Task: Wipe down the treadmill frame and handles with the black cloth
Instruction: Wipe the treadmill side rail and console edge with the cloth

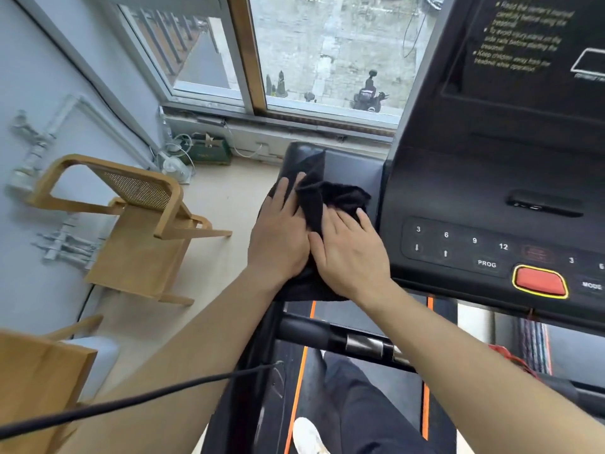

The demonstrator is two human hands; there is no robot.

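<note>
The left hand [278,237] lies flat with fingers extended, pressing the black cloth [330,204] onto the left wing of the treadmill console [353,168], a smooth grey plastic tray at the console's left edge. The right hand [352,250], also flat and spread, holds down the bunched, soft-napped fabric just beside the glossy keypad panel [458,244]. The console-wing wipe appears in progress; the next move likely calls for gathering the cloth and wrapping it around the cylindrical padded handle [304,332] below.

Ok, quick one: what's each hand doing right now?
Left hand: open, fingers flat, pressing the black cloth onto the treadmill's side tray.
Right hand: open, palm down on the same cloth.
</note>
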